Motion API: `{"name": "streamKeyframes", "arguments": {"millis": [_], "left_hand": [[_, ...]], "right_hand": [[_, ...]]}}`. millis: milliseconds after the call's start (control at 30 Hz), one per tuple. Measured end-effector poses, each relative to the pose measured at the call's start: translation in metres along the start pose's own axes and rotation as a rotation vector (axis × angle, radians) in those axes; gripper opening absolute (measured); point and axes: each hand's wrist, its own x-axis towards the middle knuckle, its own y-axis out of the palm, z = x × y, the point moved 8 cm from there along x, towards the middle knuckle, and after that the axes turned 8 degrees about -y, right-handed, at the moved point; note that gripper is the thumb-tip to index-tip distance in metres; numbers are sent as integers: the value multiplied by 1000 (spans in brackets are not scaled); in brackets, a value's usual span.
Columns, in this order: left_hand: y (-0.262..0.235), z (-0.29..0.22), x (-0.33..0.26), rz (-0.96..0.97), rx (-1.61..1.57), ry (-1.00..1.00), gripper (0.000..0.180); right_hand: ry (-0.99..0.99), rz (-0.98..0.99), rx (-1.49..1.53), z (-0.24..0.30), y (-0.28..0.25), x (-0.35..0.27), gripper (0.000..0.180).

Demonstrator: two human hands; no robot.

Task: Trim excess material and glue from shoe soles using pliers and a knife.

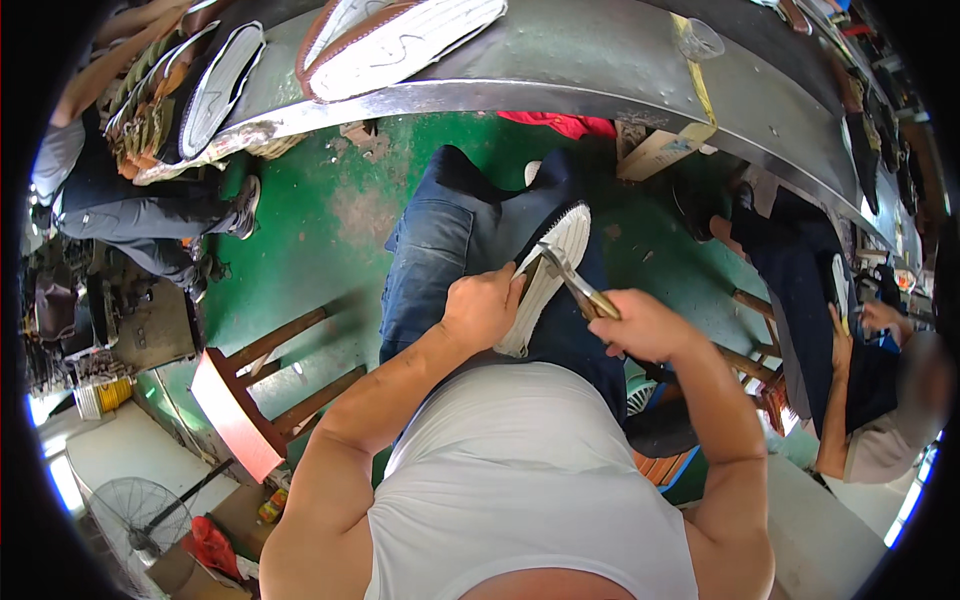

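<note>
A dark shoe with a white, ridge-edged sole [570,235] lies sole-up and slanted across my lap. My left hand [482,308] grips its left edge, thumb along the side. In my right hand [640,326] is a pair of metal pincers [572,275] with brass-coloured handles. The jaws rest on or just above the middle of the sole; I cannot tell whether they touch it. My fingers wrap round the handles and hide their ends.
Ahead runs a metal-topped bench [590,50] with white-soled brown shoes [405,50] and a clear cup [700,40]. Wooden stools [235,415] stand at both sides. A person [840,330] sits at right; another person's legs [150,225] show at left. A fan [140,520] stands lower left.
</note>
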Motion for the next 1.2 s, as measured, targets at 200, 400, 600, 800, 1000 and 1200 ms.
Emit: {"name": "streamKeyframes", "arguments": {"millis": [200, 400, 600, 800, 1000, 1200], "left_hand": [[6, -14, 2, 53, 93, 4, 32], [5, 17, 55, 187, -208, -263, 48], [101, 61, 44, 525, -1023, -816, 67], [70, 41, 40, 576, -1762, -659, 59], [94, 55, 47, 672, -1476, -543, 79], [82, 38, 55, 702, -1507, -613, 74]], "right_hand": [[-125, -55, -491, 26, -14, -4, 20], [95, 97, -56, 40, -31, 8, 27], [-17, 77, -744, 60, -33, 28, 29], [-232, -201, -557, 59, -14, 31, 29], [-161, -234, -152, 17, -13, 30, 22], [-84, -309, 563, -27, 42, 57, 21]]}}
